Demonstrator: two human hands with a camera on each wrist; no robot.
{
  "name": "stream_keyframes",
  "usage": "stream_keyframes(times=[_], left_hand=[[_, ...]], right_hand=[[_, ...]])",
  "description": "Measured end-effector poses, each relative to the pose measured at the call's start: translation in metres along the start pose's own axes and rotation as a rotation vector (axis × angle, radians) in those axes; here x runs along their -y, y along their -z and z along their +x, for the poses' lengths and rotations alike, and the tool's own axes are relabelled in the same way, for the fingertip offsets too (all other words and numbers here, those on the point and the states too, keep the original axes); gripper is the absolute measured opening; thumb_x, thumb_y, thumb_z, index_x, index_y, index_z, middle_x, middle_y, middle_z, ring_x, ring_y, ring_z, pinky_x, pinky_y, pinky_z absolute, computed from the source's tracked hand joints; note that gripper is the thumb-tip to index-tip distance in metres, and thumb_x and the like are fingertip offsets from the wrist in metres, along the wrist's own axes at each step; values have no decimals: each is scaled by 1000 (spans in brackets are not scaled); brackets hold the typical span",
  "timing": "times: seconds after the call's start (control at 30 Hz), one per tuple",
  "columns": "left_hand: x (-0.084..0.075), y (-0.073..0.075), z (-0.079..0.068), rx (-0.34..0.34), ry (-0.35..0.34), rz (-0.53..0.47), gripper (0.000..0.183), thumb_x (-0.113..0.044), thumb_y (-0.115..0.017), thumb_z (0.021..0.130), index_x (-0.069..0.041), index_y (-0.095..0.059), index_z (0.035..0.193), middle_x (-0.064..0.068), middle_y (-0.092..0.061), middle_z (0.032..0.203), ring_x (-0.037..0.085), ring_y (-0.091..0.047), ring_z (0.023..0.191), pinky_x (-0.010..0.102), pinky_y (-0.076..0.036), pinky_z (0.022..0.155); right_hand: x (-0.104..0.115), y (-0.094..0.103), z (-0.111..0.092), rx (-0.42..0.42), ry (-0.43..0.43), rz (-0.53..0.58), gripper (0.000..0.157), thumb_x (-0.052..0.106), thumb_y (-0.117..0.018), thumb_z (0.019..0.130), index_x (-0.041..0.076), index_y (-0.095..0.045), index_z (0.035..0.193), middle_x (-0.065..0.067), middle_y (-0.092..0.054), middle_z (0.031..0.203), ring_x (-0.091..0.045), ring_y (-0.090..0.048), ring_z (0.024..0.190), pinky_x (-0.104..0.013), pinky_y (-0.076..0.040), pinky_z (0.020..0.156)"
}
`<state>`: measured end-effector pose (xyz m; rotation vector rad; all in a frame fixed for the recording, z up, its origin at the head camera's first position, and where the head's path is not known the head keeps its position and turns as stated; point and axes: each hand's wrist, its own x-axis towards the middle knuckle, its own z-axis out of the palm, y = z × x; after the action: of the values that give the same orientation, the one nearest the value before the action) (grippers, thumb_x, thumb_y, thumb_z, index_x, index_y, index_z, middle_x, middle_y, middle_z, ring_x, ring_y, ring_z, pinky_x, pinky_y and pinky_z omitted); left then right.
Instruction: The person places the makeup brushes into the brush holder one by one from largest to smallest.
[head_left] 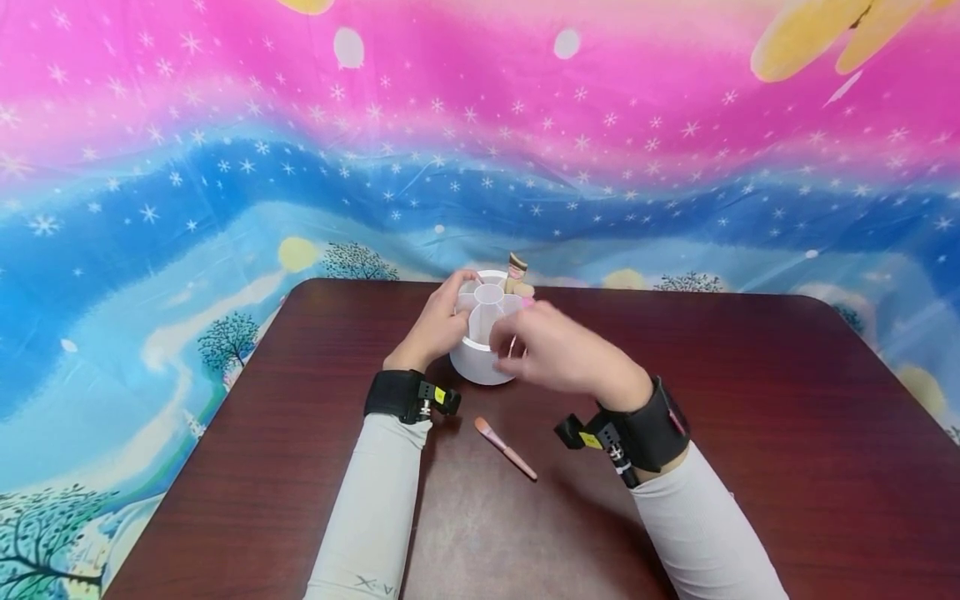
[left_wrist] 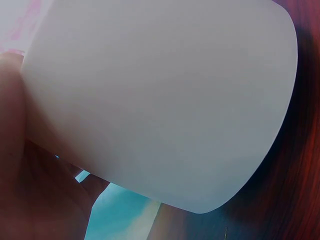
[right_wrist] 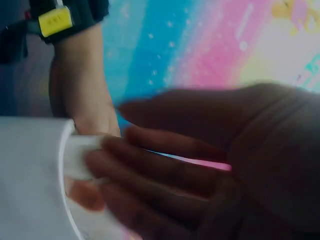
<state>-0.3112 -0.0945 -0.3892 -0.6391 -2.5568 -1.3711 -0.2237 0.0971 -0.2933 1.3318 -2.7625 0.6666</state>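
A round white divided organizer (head_left: 483, 367) stands toward the back of the table, with several compartments around a central round one. My left hand (head_left: 438, 325) grips its left rim; in the left wrist view the organizer's smooth wall (left_wrist: 165, 100) fills most of the picture. At the right rim is my right hand (head_left: 562, 346), its fingers loosely bent with nothing between them. Blurred fingers (right_wrist: 150, 175) overlap the opening in the right wrist view, beside a brown brush tip (right_wrist: 85, 194). A pink-handled makeup brush (head_left: 507, 450) lies on the table in front of the organizer.
Gold and brown tops of upright items (head_left: 516, 271) rise from the organizer's back right side. The dark reddish wooden table (head_left: 750, 417) ends behind the organizer, where a colourful printed cloth (head_left: 480, 150) hangs.
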Motion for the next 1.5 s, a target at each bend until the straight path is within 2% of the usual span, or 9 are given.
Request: stream_keyframes(times=[0.17, 0.27, 0.4, 0.6, 0.7, 0.87, 1.2, 1.33, 1.5], left_hand=[[-1, 0, -2, 13, 27, -15, 50, 5, -44, 84, -23, -40, 126, 1, -45, 130, 13, -42, 112, 44, -41, 89], [-2, 0, -2, 9, 29, -7, 51, 6, -44, 83, -23, -40, 126, 0, -44, 132, 11, -39, 117, 44, -38, 93], [-3, 0, -2, 0, 18, 5, 52, 6, -45, 83, -22, -41, 127, 0, -44, 132, 11, -38, 116, 43, -38, 93], [-3, 1, -2, 10, 18, 4, 50, 5, -45, 85, -22, -41, 127, 0, -43, 133, 11, -39, 116, 43, -38, 94], [-3, 1, -3, 10, 20, -5, 50, 5, -44, 85, -22, -40, 127, 0, -43, 134, 11, -38, 118, 43, -37, 95], [-3, 2, -2, 2, 2, -27, 50, 6, -44, 82, -19, -42, 125, 2, -47, 127, 15, -43, 112, 43, -39, 90], [-2, 2, 0, -1, 2, -15, 49, 4, -46, 83, -19, -42, 126, 3, -47, 127, 15, -43, 109, 43, -40, 88], [-2, 2, 0, 9, 16, -12, 50, 3, -46, 84, -21, -40, 127, 2, -45, 129, 14, -42, 111, 44, -41, 89], [-1, 1, 0, 10, 2, -3, 50, 4, -46, 83, -21, -41, 126, 1, -45, 128, 14, -42, 110, 44, -41, 89]], right_hand=[[14, -28, 0, 329, -154, -116, 15, 15, -70, 72, 16, -57, 64, 9, -45, 59, -6, -42, 54, -24, -36, 48], [18, -50, -1, 473, -307, -119, 20, 17, -74, 68, 16, -55, 64, 7, -50, 60, -7, -49, 48, -24, -41, 45], [18, -73, 0, 516, -387, -98, 15, 8, -69, 70, 15, -57, 65, 5, -57, 57, -10, -54, 41, -27, -46, 41], [13, -74, 3, 533, -302, -54, 17, 1, -62, 72, 14, -55, 63, 1, -57, 46, -12, -54, 39, -26, -45, 39], [11, -59, 5, 480, -213, -60, 17, 6, -68, 71, 17, -57, 63, 4, -56, 50, -9, -53, 46, -25, -45, 45], [7, -23, 2, 251, -45, 44, 13, 8, -64, 75, 19, -62, 69, 9, -54, 54, -3, -51, 55, -22, -44, 53], [-3, 1, 5, -365, 78, 157, 10, 12, -69, 81, 14, -62, 88, 9, -64, 77, -1, -59, 72, -25, -51, 62], [-9, -7, 9, -438, 32, 119, 10, 11, -69, 81, 13, -62, 88, 7, -63, 77, -3, -57, 71, -27, -50, 60], [-18, -10, 11, -424, -13, 48, 11, 12, -69, 80, 10, -63, 90, 5, -62, 80, -4, -55, 68, -26, -48, 59]])
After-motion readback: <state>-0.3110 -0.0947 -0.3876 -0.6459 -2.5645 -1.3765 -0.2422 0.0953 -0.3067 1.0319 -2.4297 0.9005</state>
